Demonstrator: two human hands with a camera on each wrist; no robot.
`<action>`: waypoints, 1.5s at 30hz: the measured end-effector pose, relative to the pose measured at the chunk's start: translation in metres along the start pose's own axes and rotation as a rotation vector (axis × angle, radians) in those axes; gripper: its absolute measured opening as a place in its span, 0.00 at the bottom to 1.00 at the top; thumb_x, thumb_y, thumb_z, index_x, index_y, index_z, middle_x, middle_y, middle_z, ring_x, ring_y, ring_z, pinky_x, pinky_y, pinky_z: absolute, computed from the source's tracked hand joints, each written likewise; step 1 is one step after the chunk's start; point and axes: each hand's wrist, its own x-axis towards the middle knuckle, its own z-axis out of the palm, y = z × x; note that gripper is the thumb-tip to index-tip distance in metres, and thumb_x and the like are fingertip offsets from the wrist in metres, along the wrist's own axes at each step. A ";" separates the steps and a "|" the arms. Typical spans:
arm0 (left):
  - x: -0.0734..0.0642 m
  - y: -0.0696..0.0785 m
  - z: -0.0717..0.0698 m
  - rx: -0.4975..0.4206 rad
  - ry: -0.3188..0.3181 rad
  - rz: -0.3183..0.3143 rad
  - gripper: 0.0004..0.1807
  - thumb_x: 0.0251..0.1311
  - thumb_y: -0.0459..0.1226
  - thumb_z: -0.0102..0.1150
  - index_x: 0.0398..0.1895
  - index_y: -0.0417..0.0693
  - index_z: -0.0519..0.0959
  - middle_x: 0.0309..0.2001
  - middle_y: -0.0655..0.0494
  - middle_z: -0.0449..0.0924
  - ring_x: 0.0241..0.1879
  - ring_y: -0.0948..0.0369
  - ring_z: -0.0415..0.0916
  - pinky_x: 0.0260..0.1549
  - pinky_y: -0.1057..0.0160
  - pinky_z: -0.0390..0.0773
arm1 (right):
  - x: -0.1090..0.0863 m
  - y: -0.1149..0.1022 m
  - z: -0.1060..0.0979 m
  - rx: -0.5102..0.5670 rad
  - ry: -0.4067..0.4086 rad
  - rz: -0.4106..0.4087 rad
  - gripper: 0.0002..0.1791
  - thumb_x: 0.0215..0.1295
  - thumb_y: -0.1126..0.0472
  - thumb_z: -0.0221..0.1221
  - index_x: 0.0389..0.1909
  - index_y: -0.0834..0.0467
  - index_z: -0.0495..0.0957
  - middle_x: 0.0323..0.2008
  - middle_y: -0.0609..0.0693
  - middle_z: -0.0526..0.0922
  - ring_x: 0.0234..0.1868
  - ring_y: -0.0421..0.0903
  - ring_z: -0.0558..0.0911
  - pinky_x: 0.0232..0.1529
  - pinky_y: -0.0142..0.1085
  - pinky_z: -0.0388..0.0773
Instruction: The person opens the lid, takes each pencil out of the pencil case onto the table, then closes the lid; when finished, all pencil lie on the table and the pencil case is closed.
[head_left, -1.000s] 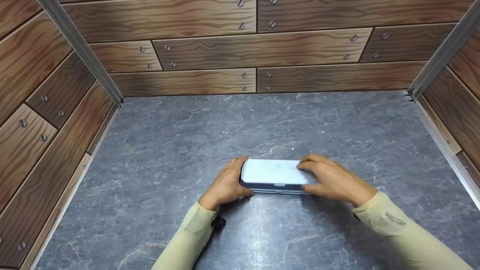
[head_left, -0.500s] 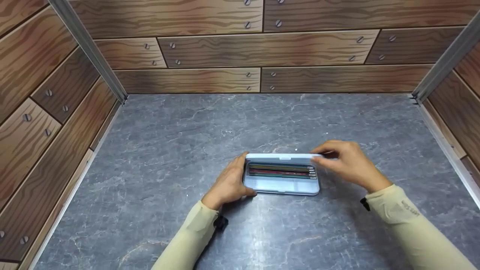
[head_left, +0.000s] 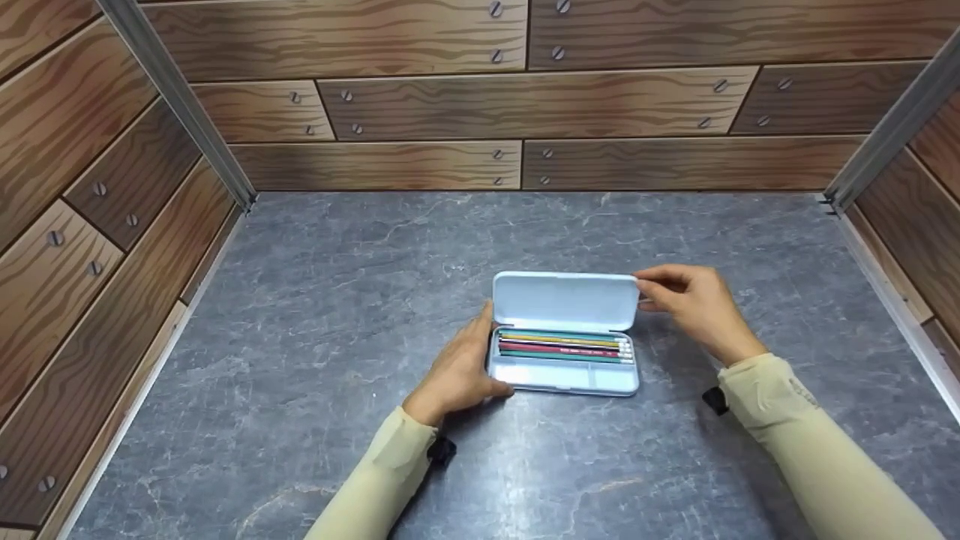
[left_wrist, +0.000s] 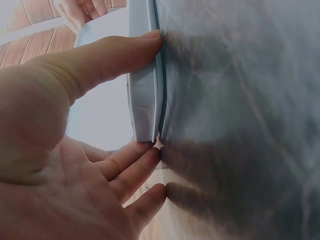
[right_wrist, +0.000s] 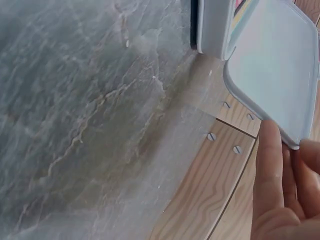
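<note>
A pale blue pencil case point(head_left: 544, 374) lies on the grey marbled table in the head view. Its lid point(head_left: 564, 301) stands raised on the far side, inner face showing. Several pencils point(head_left: 562, 349) in green, yellow, red and dark colours lie side by side in the back compartment, white-tipped ends to the right. My left hand point(head_left: 459, 366) holds the base at its left end, thumb on the front wall and fingers around the end, as the left wrist view point(left_wrist: 70, 125) shows. At the lid's upper right corner, my right hand point(head_left: 701, 307) pinches the rim between thumb and fingers.
Wood-print panels point(head_left: 420, 105) wall in the table point(head_left: 337, 300) at the back and both sides. Metal posts point(head_left: 180, 105) stand in the back corners. A dark wrist device point(head_left: 442, 450) is on the left sleeve.
The lid has swung up and back from nearly closed, uncovering the pencils. My right hand moved with it, away from me and slightly right. The left hand has stayed at the case's left end.
</note>
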 end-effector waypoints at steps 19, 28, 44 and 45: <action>0.004 -0.004 -0.002 0.077 -0.040 0.014 0.74 0.46 0.42 0.91 0.93 0.45 0.51 0.86 0.41 0.65 0.85 0.41 0.63 0.87 0.40 0.63 | -0.004 -0.017 0.038 -0.380 0.318 -0.493 0.07 0.66 0.71 0.75 0.44 0.63 0.91 0.41 0.57 0.93 0.41 0.55 0.91 0.47 0.30 0.84; -0.003 0.016 -0.014 0.040 -0.068 -0.014 0.71 0.48 0.37 0.89 0.92 0.39 0.51 0.85 0.36 0.66 0.85 0.39 0.64 0.86 0.38 0.63 | -0.015 -0.017 0.060 -0.512 -0.090 -0.567 0.05 0.68 0.68 0.74 0.42 0.60 0.92 0.39 0.50 0.91 0.40 0.47 0.89 0.46 0.46 0.91; -0.004 0.019 -0.011 0.083 -0.073 -0.027 0.70 0.50 0.38 0.89 0.92 0.40 0.51 0.85 0.38 0.66 0.84 0.41 0.65 0.85 0.41 0.66 | -0.022 -0.005 0.064 -0.600 -0.212 -0.520 0.02 0.70 0.64 0.75 0.41 0.56 0.94 0.36 0.46 0.88 0.36 0.40 0.84 0.38 0.40 0.87; -0.004 0.019 -0.012 0.081 -0.073 -0.028 0.70 0.50 0.38 0.89 0.92 0.40 0.51 0.85 0.38 0.66 0.85 0.40 0.64 0.86 0.41 0.65 | -0.021 -0.004 0.063 -0.593 -0.214 -0.511 0.03 0.70 0.64 0.75 0.41 0.56 0.95 0.36 0.46 0.88 0.36 0.41 0.85 0.39 0.40 0.87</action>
